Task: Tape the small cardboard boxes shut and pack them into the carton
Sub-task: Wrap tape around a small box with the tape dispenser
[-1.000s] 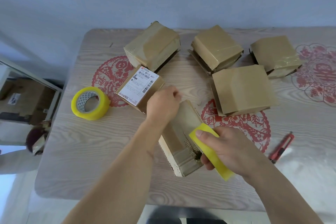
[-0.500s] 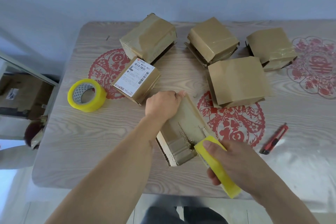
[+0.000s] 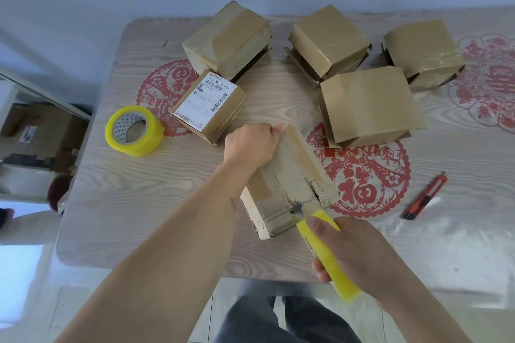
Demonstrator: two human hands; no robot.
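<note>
R fingers: right hand (image 3: 359, 256) wrapped round yellow tape roll (image 3: 324, 253), seen edge-on, thumb on top near its front end; roll sits just off the near end of the box.
L fingers: left hand (image 3: 250, 145) curled over the far end of small box (image 3: 287, 178), thumb tip on the top edge, pinning it to the surface (image 3: 139, 203).
Key relation: box long axis runs diagonal, far-left to near-right; L hand at far end, R hand + roll at near end. Tape strip appears laid along the top seam, roll end touching the box's near edge.
Nearer hand: R is nearer the free tape end, so cut/tear prob. falls to R; L only steadies.
Task thing pos: box mid-surface, near edge, beside red paper-cut decal (image 3: 362, 184).
Others: 4 taped boxes at far side, e.g. (image 3: 231, 39); labelled box (image 3: 209, 106) just beyond L hand; spare tape roll (image 3: 133, 131) left; red cutter (image 3: 425, 198) right, well apart.
Carton: poss. the box on floor at left (image 3: 36, 133), can't confirm.
Vs 0.5 s ago: roll pulled further toward the person, off the box top; L hand same grip.
</note>
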